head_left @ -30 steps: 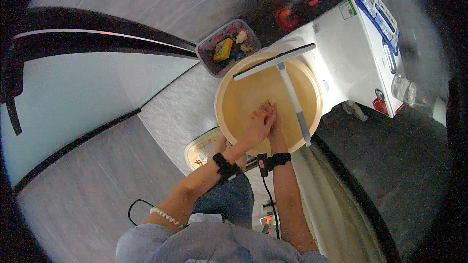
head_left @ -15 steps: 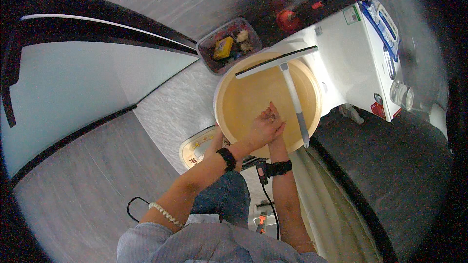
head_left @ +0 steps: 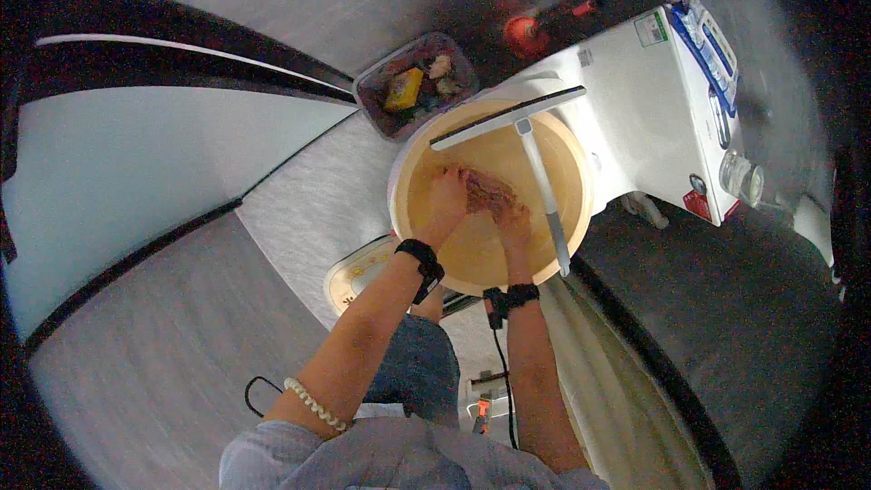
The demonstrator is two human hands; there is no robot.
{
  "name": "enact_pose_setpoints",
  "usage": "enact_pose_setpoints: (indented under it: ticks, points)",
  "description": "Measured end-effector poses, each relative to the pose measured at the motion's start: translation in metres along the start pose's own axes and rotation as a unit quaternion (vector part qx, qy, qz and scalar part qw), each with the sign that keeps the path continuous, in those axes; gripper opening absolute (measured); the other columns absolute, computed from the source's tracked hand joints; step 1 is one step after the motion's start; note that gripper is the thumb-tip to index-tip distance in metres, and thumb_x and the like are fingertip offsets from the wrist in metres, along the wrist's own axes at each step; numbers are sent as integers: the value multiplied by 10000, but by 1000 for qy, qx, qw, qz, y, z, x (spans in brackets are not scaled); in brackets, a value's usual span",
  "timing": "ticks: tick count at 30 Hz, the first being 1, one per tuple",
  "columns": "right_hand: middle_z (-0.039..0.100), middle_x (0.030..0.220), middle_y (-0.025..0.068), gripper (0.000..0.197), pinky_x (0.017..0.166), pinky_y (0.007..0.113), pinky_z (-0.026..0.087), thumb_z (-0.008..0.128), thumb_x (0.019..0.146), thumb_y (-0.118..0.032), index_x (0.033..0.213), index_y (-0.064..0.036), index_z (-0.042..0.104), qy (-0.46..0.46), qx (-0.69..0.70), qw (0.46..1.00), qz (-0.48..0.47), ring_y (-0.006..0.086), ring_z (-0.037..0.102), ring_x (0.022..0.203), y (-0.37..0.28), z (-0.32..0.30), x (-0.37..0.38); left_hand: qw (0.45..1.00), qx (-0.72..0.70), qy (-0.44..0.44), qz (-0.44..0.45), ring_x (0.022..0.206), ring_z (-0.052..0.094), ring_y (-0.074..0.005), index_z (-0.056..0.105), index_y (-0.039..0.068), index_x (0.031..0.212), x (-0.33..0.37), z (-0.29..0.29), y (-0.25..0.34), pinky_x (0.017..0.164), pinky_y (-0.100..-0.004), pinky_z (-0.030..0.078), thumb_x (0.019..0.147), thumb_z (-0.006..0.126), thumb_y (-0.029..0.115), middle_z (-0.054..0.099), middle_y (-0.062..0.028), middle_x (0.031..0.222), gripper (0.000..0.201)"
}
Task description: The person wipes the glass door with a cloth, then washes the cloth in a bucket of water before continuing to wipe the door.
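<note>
— Both hands are down inside the round yellow basin: the left hand reaches in from the near-left rim, fingers curled over one end of a reddish-brown wad of cloth, and the right hand grips the other end just beside it.

— Closed on it, then?

— Each looks bunched around the wad, knuckles up, though the fingertips are buried in it and cannot be seen clearly. Both forearms run up from the lower edge, each with a black strap at the wrist; the left arm also wears a pale bead bracelet near the elbow.

— What crowds the basin?

— A long-handled squeegee lies across its rim, blade at the far side, handle passing just right of the right hand. A white appliance touches the basin's right side. Beyond the far rim sits a grey tub of small items, one yellow. Near the left wrist, a pale lidded box rests on the floor.
</note>
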State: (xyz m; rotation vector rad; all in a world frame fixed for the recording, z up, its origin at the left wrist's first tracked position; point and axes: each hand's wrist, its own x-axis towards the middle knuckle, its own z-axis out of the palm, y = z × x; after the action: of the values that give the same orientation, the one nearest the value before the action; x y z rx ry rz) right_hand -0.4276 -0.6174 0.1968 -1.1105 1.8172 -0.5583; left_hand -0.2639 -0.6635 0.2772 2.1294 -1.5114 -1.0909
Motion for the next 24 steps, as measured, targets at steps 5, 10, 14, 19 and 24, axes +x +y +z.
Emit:
enact_pose_setpoints:
  ticks: [5,10,14,19,24]
  points:
    - [609,946,65,328,673,356,487,404,933,-347,1036,-62,529,-66,-189,975,-92,202,591,786,2,23,2,963,-258,12,-81,918,568,-303,586,34,1019,-6,12,-1,813,-396,456,927,421,265,624,-137,954,298]
    - [608,938,67,335,677,360,485,407,933,-351,1027,-54,531,-96,1,993,68,208,588,784,-20,12,6,977,-159,-99,-106,832,610,-354,582,55,1031,12,71,-54,743,-439,491,883,457,298,639,-198,913,310]
    - [608,932,69,341,681,363,483,410,932,-354,1021,-48,532,-138,350,907,189,212,586,783,-46,4,-8,981,-96,-137,-94,744,613,-373,611,52,955,-14,65,-20,694,-452,489,857,491,357,639,-204,833,342]
    - [607,923,71,349,685,368,481,414,932,-358,1013,-40,533,-178,514,815,202,217,583,781,-49,-23,-20,977,-126,-168,46,718,611,-364,609,50,944,-67,0,44,653,-454,487,835,524,348,626,-200,764,329]
    - [607,915,73,358,690,372,478,417,931,-362,1004,-32,534,-197,580,762,212,223,581,780,-41,-28,-30,980,-95,-63,164,710,616,-336,586,47,987,-67,32,29,604,-446,491,821,543,337,626,-176,746,337]
